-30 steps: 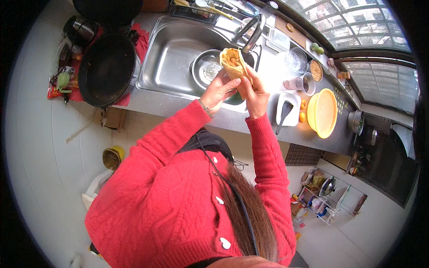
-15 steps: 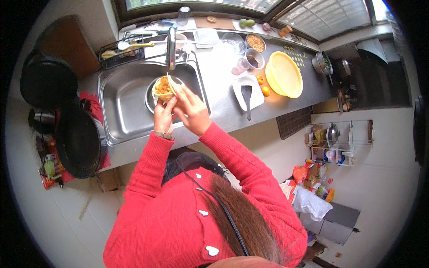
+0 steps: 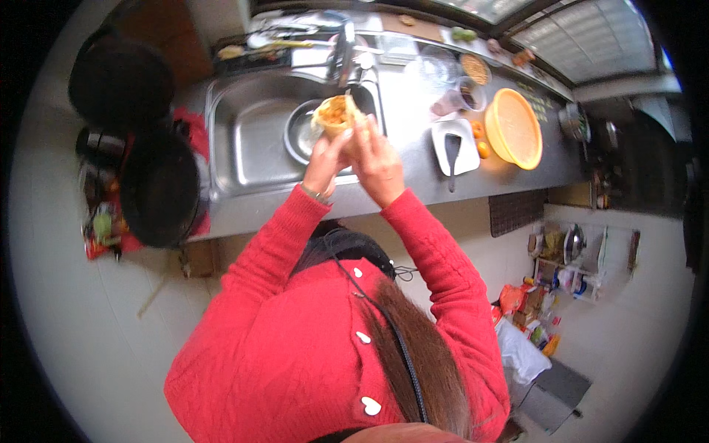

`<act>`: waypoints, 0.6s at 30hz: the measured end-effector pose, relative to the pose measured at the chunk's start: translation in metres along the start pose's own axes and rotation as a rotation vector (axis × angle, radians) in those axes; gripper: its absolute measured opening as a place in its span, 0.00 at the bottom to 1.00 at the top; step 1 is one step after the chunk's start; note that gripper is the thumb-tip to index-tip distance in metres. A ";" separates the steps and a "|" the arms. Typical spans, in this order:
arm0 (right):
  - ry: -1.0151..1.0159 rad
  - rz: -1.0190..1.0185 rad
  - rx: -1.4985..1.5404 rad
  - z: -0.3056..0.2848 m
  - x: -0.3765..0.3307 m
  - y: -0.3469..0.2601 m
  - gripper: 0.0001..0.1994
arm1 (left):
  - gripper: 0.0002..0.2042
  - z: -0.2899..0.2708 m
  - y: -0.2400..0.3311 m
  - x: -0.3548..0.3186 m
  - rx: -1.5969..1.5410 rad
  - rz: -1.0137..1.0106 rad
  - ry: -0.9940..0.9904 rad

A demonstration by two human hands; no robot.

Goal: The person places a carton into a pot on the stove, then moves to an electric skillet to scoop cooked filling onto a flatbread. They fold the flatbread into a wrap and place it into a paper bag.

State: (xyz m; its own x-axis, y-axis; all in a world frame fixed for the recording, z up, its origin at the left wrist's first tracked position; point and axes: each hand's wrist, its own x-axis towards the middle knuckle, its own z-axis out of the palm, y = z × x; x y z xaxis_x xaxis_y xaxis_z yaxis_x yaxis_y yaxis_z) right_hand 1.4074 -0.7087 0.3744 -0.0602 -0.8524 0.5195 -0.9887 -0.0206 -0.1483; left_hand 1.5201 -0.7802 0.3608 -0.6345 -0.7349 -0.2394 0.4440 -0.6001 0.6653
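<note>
Both my hands hold one pale yellow, cup-shaped thing (image 3: 336,112) with a rough orange inside; its kind is too unclear to tell. My left hand (image 3: 324,164) is closed round its lower side. Against its right side my right hand (image 3: 379,164) presses with the fingers held together, and the thumb is hidden. The piece is raised above the sink (image 3: 251,133), its opening tilted up and away from me. Below it and to the left, a round metal bowl (image 3: 294,134) sits in the sink, partly covered by my hands. The tap (image 3: 343,55) stands just beyond.
Right of the sink lie a white dish (image 3: 467,159) with a dark spatula (image 3: 452,177), two small orange fruits (image 3: 483,150) and a yellow basin (image 3: 526,151). Clear cups (image 3: 468,94) stand farther back. Dark pans (image 3: 159,192) flank the sink's left side.
The whole view has shifted, so the counter, sink and hands appear farther right. Both hands still grip the yellow piece, which remains over the sink beside the metal bowl.
</note>
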 end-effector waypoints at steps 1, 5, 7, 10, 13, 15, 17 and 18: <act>0.014 -0.010 0.051 0.003 0.002 -0.001 0.37 | 0.20 -0.002 0.002 -0.001 0.037 0.015 -0.001; 0.017 -0.099 0.155 0.021 0.002 -0.005 0.28 | 0.22 -0.021 -0.003 -0.002 0.252 0.246 -0.041; -0.111 -0.143 0.258 0.029 0.002 -0.008 0.24 | 0.21 -0.032 -0.008 0.000 0.242 0.385 -0.050; -0.207 -0.032 0.618 0.032 0.004 -0.019 0.28 | 0.23 -0.040 -0.012 -0.002 0.272 0.424 0.135; -0.309 -0.076 0.679 0.025 0.015 -0.031 0.30 | 0.23 -0.044 -0.007 -0.010 0.536 0.420 0.466; -0.412 -0.075 0.746 0.020 0.025 -0.034 0.30 | 0.23 -0.048 -0.003 -0.014 0.538 0.461 0.522; -0.473 -0.068 0.829 0.015 0.029 -0.037 0.28 | 0.22 -0.048 -0.006 -0.022 0.554 0.447 0.595; -0.508 -0.034 0.887 0.014 0.032 -0.038 0.27 | 0.22 -0.050 -0.007 -0.025 0.553 0.440 0.633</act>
State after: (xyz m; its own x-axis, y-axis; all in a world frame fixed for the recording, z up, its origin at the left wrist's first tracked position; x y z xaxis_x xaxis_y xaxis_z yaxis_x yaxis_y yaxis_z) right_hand 1.4453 -0.7423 0.3846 0.2358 -0.9606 0.1473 -0.5187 -0.2526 -0.8168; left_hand 1.5647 -0.7730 0.3269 0.0512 -0.9917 -0.1184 0.0960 -0.1131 0.9889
